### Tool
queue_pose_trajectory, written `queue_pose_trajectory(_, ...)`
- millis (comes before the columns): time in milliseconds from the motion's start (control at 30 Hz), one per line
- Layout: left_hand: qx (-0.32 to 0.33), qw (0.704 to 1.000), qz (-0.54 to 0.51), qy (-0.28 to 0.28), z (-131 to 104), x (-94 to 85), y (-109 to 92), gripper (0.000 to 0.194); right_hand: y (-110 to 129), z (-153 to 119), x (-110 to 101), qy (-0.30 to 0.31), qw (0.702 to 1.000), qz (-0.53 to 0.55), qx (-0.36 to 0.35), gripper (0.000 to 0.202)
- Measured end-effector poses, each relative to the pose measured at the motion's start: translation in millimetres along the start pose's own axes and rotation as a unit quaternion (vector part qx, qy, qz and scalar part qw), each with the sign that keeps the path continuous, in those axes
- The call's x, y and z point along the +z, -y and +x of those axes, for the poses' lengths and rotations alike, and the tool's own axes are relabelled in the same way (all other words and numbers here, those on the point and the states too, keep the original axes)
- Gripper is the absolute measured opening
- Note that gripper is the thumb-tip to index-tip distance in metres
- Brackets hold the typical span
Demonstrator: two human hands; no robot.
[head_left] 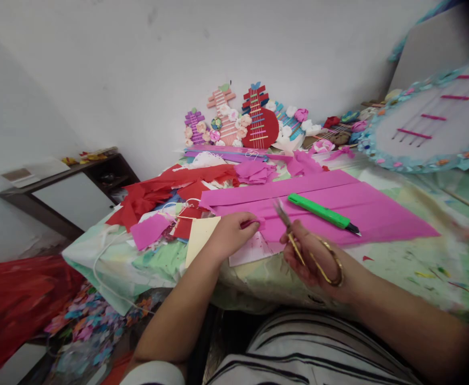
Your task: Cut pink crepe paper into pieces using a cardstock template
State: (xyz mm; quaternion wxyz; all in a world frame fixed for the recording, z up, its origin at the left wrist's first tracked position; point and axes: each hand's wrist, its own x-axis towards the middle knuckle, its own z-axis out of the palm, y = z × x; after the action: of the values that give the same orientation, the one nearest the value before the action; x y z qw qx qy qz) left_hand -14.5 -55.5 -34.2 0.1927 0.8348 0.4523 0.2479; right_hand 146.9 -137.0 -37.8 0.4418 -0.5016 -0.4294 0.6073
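Note:
My left hand (pixel 234 232) is closed on a small magenta paper piece (pixel 254 221) near the table's front edge. Gold-handled scissors (pixel 296 247) are in my right hand (pixel 308 259), their blurred blades pointing up and left, apart from the paper. Behind both hands lies a large magenta sheet (pixel 378 214) with folded layers. On it rests a green utility knife (pixel 320 211), its dark tip toward the right. A cream card (pixel 200 238) lies beside my left wrist, and a white printed sheet (pixel 244 254) lies between my hands.
Red crepe paper (pixel 146 198) and scraps cover the table's left part. Paper-decorated instrument shapes, one a red guitar (pixel 263 128), lean on the wall. At the right stands a large blue-rimmed panel (pixel 430 128). A dark cabinet (pixel 77 187) is at the left.

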Motion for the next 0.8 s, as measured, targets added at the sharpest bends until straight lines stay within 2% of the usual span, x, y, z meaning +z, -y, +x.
queue_pose_trajectory(67, 0.012, 1.0, 0.01, -0.007, -3.1, -2.9, -0.4, 0.019, 9.1, 2.6, -11.6, -0.046, 0.99, -0.075, -0.115, 0.045)
queue_pose_trajectory(100, 0.023, 0.999, 0.031, -0.016, -5.6, -4.0, -1.2, 0.018, 13.9, 5.1, -18.0, -0.075, 0.975, -0.13, -0.161, 0.044)
queue_pose_trajectory(167, 0.057, 0.994, 0.09, -0.029, -12.9, -4.1, -3.6, 0.017, 21.6, 12.6, -30.3, -0.118, 0.938, -0.256, -0.2, 0.043)
queue_pose_trajectory(233, 0.1, 0.983, 0.149, -0.032, -22.6, -0.2, -6.1, 0.016, 24.9, 22.6, -40.0, -0.124, 0.904, -0.371, -0.174, 0.043)
queue_pose_trajectory(333, 0.141, 0.965, 0.218, -0.039, -37.2, 12.5, -6.9, 0.017, 24.0, 38.6, -47.0, -0.085, 0.853, -0.497, -0.132, 0.045)
queue_pose_trajectory(467, 0.158, 0.944, 0.279, -0.071, -47.2, 24.3, -1.7, 0.017, 29.4, 54.9, -47.1, -0.067, 0.771, -0.621, -0.126, 0.049)
queue_pose_trajectory(567, 0.138, 0.941, 0.295, -0.088, -46.4, 16.9, 3.0, 0.015, 40.2, 64.1, -45.9, -0.087, 0.716, -0.682, -0.117, 0.049)
queue_pose_trajectory(667, 0.088, 0.951, 0.285, -0.085, -39.2, 0.0, 6.9, 0.015, 46.6, 71.8, -43.5, -0.085, 0.705, -0.697, -0.106, 0.049)
queue_pose_trajectory(800, 0.033, 0.96, 0.268, -0.077, -15.1, -23.8, 7.1, 0.02, 44.6, 80.3, -37.7, -0.073, 0.739, -0.655, -0.136, 0.046)
